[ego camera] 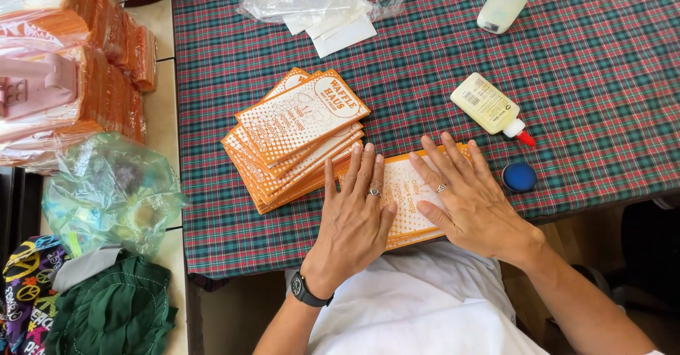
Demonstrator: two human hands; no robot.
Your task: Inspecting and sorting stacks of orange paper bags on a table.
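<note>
Left hand: the left hand [354, 217] lies flat, palm down, fingers spread, on the left half of an orange-and-white printed sleeve [404, 198]; its grip is wide and closes on nothing.
Right hand: the right hand [471, 199] presses flat on the right half of the same sleeve, fingers fanned, grip wide, nothing pinched.
Sleeve: it lies at the near edge of the table [602, 100], on the plaid cloth, between both palms and the person's lap.
Stack: a fanned stack of like sleeves [294, 139] sits just left of it, touching or nearly so.
Glue: a bottle with a red tip [490, 107] lies on its side beyond the right hand; a blue cap [519, 176] sits just beside that hand; a second bottle [506, 1] stands well apart.
Doing it well: even pressure from both palms, sliding outward from the middle, likely seats a glued seam best; keeping fingertips off the edges should avoid smearing.
</note>
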